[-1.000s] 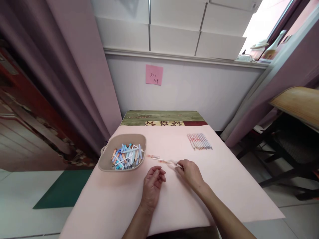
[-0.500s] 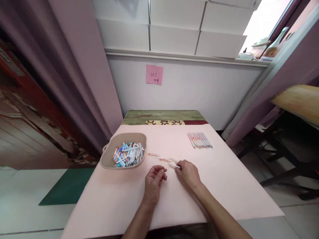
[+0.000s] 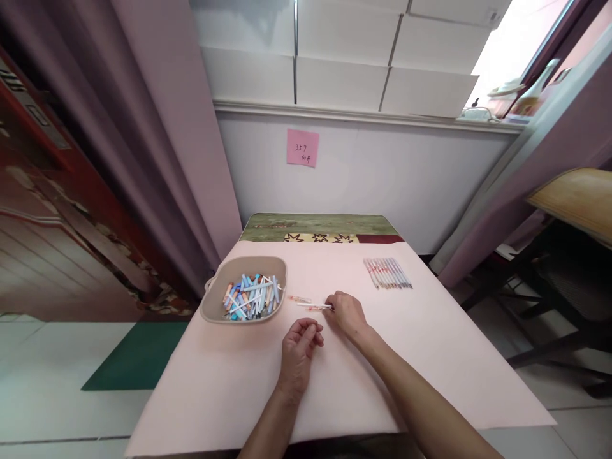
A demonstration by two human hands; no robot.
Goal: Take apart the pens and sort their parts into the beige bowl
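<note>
My right hand (image 3: 347,313) rests on the pink table cover, its fingers closed on the near end of a thin clear pen part (image 3: 315,307) that lies flat. A second small clear piece with red marks (image 3: 299,298) lies just left of it. My left hand (image 3: 300,349) sits nearer to me, fingers curled loosely, with nothing visible in it. A beige bowl (image 3: 215,305) holding several blue, white and orange pen parts stands to the left. A neat row of several finished pens (image 3: 387,273) lies at the far right.
The table (image 3: 430,357) has a pink cover over a green patterned cloth at its far edge. A white wall with a pink sticky note (image 3: 302,148) stands behind. Curtains hang at both sides, and a chair and a wooden desk stand at the right.
My right hand has slid left and away from me along the table to the thin pen part. My left hand has stayed curled in about the same place.
</note>
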